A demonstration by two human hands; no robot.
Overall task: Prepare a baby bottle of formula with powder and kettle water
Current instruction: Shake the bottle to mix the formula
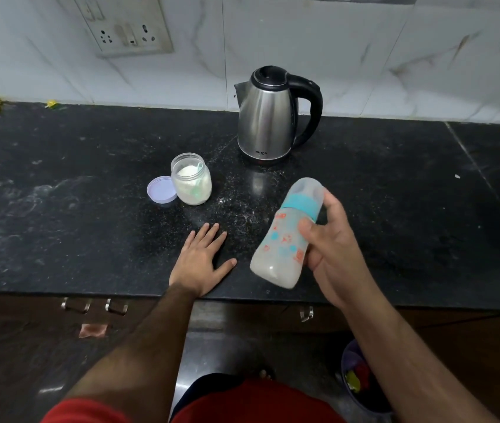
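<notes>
1. Baby bottle (285, 239) is off the counter, held in the air above the near edge of the black stone countertop (59, 209), right of centre.
2. Bottle is tilted: clear cap end points up and away toward the kettle, base points down toward the person.
3. Bottle has a teal collar under the clear cap, orange and teal prints on the body, and a cloudy white liquid inside, pooled toward the base.
4. Right hand (331, 248) grips the bottle around its middle and upper body; thumb lies across the front, fingers wrap the far side up near the collar.
5. Left hand (201, 261) lies flat on the countertop near the front edge, fingers straight and slightly spread, holding nothing. It sits just left of the bottle, not touching it.
6. Powder jar (191, 183) stands upright and uncapped further back on the counter, left of centre, with white powder and a pale green scoop (199, 178) inside.
7. Lilac lid (161, 190) rests on the counter touching or just beside the jar's left side; cannot tell which.
8. Steel kettle (268, 117) with black lid and handle stands at the back near the wall, lid closed, handle to the right, well apart from the bottle.
9. White specks are scattered on the counter between jar, kettle and hands.
10. Socket panel (123, 25) is on the marble wall, upper left.
</notes>
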